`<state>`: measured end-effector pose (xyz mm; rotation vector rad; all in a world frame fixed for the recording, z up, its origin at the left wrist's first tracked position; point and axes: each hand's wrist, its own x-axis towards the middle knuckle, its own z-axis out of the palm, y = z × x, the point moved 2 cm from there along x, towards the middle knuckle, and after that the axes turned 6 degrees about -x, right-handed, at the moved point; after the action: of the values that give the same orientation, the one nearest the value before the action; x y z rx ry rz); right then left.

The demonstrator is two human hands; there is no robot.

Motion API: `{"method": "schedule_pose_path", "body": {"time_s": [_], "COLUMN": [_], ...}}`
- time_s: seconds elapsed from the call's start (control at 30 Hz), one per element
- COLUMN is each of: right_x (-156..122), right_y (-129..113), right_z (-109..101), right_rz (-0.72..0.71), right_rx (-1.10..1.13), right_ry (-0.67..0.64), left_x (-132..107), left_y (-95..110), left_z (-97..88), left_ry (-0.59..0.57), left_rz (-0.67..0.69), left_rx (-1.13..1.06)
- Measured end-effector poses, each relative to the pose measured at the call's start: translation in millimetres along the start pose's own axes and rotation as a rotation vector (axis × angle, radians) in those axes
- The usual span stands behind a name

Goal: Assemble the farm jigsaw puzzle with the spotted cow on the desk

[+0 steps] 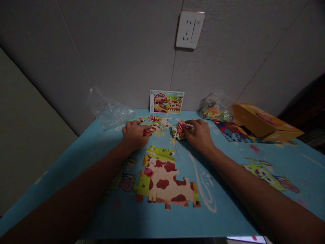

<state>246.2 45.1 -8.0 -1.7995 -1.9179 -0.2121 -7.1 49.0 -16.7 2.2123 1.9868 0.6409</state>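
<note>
Dim light falls over the worktop (pixel 88 149), leaving the wall (pixel 122 51) behind it dull grey, glints on the plastic bag (pixel 109 110) at its far left, forearms (pixel 243 179) above it shadowed, puzzle pieces (pixel 153 118) near its back edge soft, and wide-angle stretching beyond its sides.

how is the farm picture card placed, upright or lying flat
Upright: the card stands against the wall, its printed side facing out.

Tabletop (pixel 83 152): part-built cow jigsaw (pixel 162 178) front ctr, loose pcs (pixel 154 118) behind it.
L hand (pixel 134 135) & R hand (pixel 199 135) flank pcs; pic card (pixel 167 102) behind, vs. wall (pixel 127 61), below socket (pixel 190 30). Plastic bag (pixel 111 113) back L; filled bag (pixel 217 110) back R, carton (pixel 264 122) just right, partly on printed sheet (pixel 232 133).
</note>
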Motion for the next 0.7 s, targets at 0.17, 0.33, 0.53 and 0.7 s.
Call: {"method": "schedule_pose_path", "body": {"time_s": [0.17,0.33,0.53,0.7], "right_x": [1,1,1,0], "right_y": [-1,-3,-2,-3], "right_z": [1,0,0,-1], "right_rz": [-0.009,-0.027,-0.038,-0.023], "right_rx": [0.017,0.063,0.066,0.054], "right_ry": [-0.003,0.017,0.033,0.023], "left_x": [-5,-6,-1,0], "left_y": [7,5,0,-4], "left_z": [0.0,1.8,0.1,-0.4], "left_ry": [-0.003,-0.014,0.056,0.103], "left_rz": [0.127,0.173,0.063,-0.034], "left_rx": [0.019,0.007,-0.018,0.030]}}
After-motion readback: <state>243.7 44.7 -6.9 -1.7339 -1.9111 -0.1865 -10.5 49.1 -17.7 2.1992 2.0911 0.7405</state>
